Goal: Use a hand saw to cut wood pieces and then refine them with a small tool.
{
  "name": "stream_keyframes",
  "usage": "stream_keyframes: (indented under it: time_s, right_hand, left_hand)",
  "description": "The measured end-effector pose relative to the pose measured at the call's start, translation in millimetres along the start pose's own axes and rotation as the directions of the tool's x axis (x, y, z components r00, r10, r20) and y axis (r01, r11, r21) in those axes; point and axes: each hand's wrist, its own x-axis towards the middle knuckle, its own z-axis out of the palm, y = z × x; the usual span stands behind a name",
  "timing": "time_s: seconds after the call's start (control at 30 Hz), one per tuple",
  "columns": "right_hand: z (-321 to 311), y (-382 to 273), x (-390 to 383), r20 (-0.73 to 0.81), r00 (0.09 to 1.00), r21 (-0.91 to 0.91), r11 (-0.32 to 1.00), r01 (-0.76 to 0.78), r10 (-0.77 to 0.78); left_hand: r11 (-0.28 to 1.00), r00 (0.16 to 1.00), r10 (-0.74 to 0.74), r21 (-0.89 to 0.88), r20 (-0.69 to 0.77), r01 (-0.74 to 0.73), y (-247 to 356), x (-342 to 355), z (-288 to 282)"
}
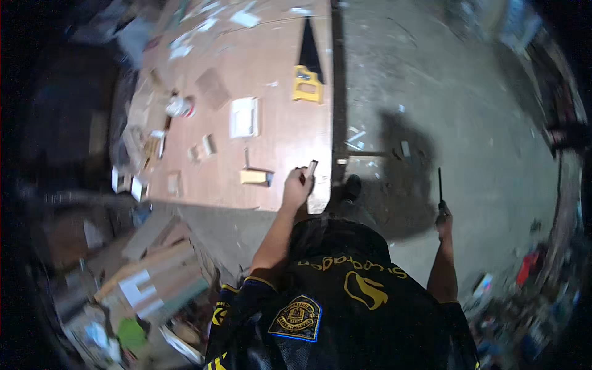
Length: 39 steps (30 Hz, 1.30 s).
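Note:
My left hand [296, 187] is closed over the table's near right corner, its fingers around a small pale block [312, 167] with a dark end. Out to the right, over the floor, my right hand [444, 224] grips a long thin dark tool [440, 185] that points away from me; whether it is a file or a screwdriver I cannot make out. Left of my left hand, a yellow and dark block-shaped thing [255, 177] lies on the tabletop [277, 135]. A white square piece [244, 117] is farther back.
A handsaw [308, 83] with a yellow handle lies along the table's right edge. A jar [179, 106] and wood offcuts [201, 148] sit on the left side. Boards and scraps [148, 277] are piled at lower left. Debris [518, 320] covers the floor at lower right.

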Motion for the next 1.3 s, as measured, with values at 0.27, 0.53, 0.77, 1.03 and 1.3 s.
stream_keyframes:
  time_s: [0.27, 0.53, 0.77, 1.03, 1.3]
  right_hand:
    - [94, -171, 54, 0.203, 0.889, -0.175, 0.878, 0.445, -0.410]
    - [247, -233, -26, 0.202, 0.199, -0.139, 0.173, 0.975, -0.959]
    - [264, -197, -102, 0.230, 0.753, -0.042, 0.767, 0.640, -0.616]
    - [312, -208, -183, 0.203, 0.846, -0.091, 0.851, 0.517, -0.493]
    - [343, -237, -198, 0.242, 0.860, -0.146, 0.859, 0.491, -0.450]
  left_hand:
    - [0.424, 0.811, -0.565, -0.897, -0.151, 0.128, -41, -32, -140]
    - [0.608, 0.645, -0.677, -0.764, -0.355, 0.218, -134, -4, -231]
    - [0.660, 0.686, -0.619, -0.727, -0.381, 0.192, -219, 22, -265]
    - [0.759, 0.484, -0.644, -0.574, -0.592, 0.307, -345, -16, -334]
    - [0.884, 0.719, -0.439, -0.113, -0.539, 0.454, -399, -2, -410]
